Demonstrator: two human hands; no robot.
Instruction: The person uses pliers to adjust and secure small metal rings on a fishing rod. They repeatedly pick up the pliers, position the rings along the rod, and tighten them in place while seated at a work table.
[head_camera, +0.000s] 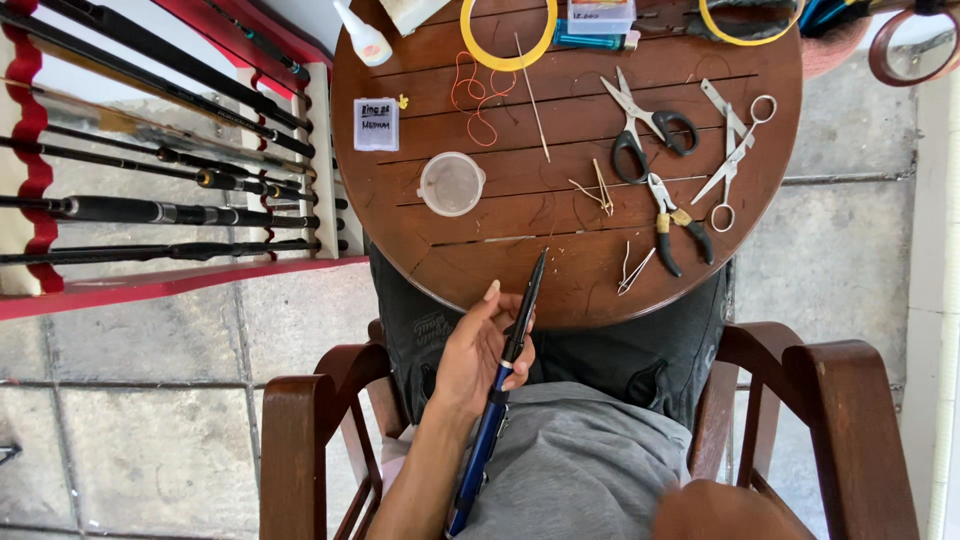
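Observation:
My left hand (468, 358) is closed around a slim rod (495, 405) with a blue lower part and a black upper part. The rod's black tip reaches to the near edge of the round wooden table (470, 262). The hand hovers over my lap, just short of the table rim. Only a brown blurred shape, apparently my right arm (725, 512), shows at the bottom right; the right hand itself is out of view. Nearest the rod tip on the table lie thin metal tweezers (633, 272) and a clear plastic cup (451, 184).
The table also holds black-handled scissors (650, 132), silver scissors (736, 152), pliers (676, 226), a small labelled box (376, 125), orange thread (474, 96), a yellow ring (508, 52) and a glue bottle (364, 37). A rack with several rods (160, 210) stands left. Wooden chair arms (300, 440) flank me.

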